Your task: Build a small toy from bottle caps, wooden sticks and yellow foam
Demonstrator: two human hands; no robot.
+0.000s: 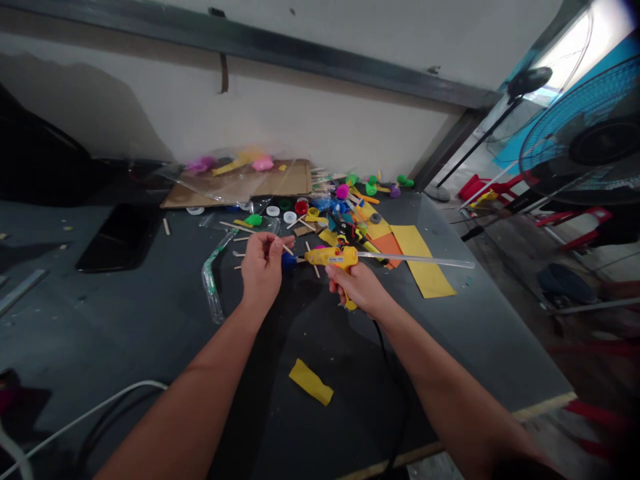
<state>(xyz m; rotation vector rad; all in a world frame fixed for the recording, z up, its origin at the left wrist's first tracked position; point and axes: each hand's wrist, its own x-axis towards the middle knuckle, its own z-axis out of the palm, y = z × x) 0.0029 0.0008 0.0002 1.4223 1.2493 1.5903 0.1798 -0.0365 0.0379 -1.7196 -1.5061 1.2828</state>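
My right hand [353, 283] is wrapped round the handle of a yellow hot glue gun [327, 257], its nozzle pointing left. A long clear glue stick [420, 259] sticks out of the gun's back. Pinched in the fingers of my left hand [264, 263] is a short wooden stick [287, 249], close to the nozzle. A dark blue round piece [289, 261] shows just beneath that stick; whether the fingers touch it I cannot tell. Below both hands a small yellow strip [311, 382] lies on the dark table [190, 360].
Bottle caps [301, 207], sticks and coloured clay-like lumps crowd the table's back. Yellow sheets [425, 260] lie at right. At left are a black phone [120, 238] and a bent plastic wrapper [213, 280]. The gun's black cord [385, 353] trails forward. A fan [600, 140] stands beyond the right edge.
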